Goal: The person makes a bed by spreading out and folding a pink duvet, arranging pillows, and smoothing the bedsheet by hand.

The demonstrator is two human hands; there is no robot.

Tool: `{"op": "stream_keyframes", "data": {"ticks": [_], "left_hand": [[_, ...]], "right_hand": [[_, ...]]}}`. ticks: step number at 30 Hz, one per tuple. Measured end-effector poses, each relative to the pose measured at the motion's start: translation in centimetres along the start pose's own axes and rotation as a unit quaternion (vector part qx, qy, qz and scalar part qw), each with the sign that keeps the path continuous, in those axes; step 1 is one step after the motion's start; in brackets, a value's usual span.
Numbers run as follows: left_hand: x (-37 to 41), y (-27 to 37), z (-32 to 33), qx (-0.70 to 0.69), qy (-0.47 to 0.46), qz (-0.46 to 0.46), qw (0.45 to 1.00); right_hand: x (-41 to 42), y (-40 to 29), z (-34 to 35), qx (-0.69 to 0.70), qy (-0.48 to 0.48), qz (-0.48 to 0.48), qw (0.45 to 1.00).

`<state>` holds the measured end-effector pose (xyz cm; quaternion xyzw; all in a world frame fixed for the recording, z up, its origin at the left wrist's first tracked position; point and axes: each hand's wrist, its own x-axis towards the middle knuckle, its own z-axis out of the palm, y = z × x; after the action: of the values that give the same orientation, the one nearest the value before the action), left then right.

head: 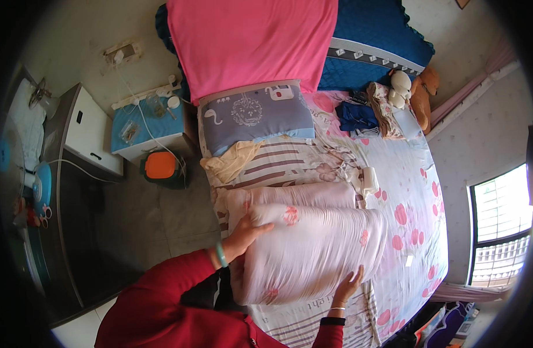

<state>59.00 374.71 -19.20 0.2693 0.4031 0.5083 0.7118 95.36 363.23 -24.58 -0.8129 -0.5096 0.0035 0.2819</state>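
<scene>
A pale pink quilt [310, 252] with red flower prints lies folded in a thick bundle on the bed. My left hand [244, 237], with a green bangle at the wrist, grips the bundle's left end, thumb on top of the cloth. Against the near right edge rests my right hand [348, 287], its fingers stretched out and touching the fabric. Part of the upper layer looks blurred. Beneath the quilt is a striped, flowered sheet [270, 165], and a grey-blue pillow [257, 115] lies beyond it, towards the headboard.
A tan cloth [233, 163] lies by the pillow, a white roll [370, 180] right of the quilt. Folded clothes [357, 117] and plush toys [399, 89] occupy the far right corner. Left of the bed stand a nightstand [157, 141] and an orange-lidded bin [159, 165].
</scene>
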Motion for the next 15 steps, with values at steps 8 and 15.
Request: {"op": "stream_keyframes", "data": {"ticks": [8, 15], "left_hand": [[4.0, -10.2, -15.5, 0.201, 0.226, -0.004, 0.953], [8.6, -6.7, -5.0, 0.616, 0.258, 0.192, 0.719]], "right_hand": [[2.8, -6.4, 10.5, -0.108, -0.152, -0.088, 0.978], [5.7, -5.6, 13.9, -0.168, -0.17, -0.081, 0.968]]}}
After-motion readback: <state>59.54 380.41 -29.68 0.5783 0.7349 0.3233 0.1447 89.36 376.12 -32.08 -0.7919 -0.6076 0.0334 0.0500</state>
